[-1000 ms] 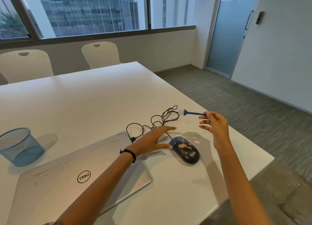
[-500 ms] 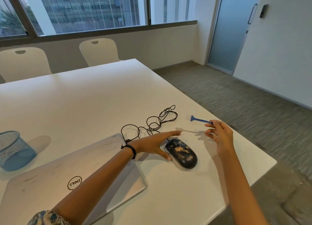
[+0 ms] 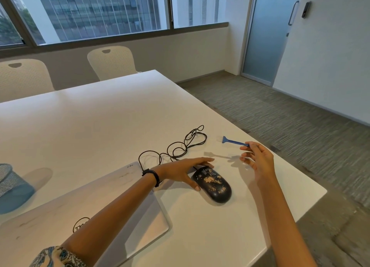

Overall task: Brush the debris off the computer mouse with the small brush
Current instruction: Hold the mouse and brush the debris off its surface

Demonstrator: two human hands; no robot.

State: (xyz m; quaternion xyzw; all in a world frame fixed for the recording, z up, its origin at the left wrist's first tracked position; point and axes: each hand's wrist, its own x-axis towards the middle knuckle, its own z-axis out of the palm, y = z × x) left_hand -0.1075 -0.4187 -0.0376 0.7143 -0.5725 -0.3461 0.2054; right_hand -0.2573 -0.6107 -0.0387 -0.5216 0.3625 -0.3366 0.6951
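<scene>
My right hand (image 3: 258, 160) is pinching the brush (image 3: 233, 141) by its tip; it may twist. My left hand (image 3: 183, 169), fingers spread loose, is steadying the mouse (image 3: 213, 183) on the table (image 3: 100, 122).

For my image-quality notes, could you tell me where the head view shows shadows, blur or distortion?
Head view: the brush and right hand cast a soft shadow on the table; the carpet at right is smeared; window frames bow from the wide lens; the mouse stays sharp.
</scene>
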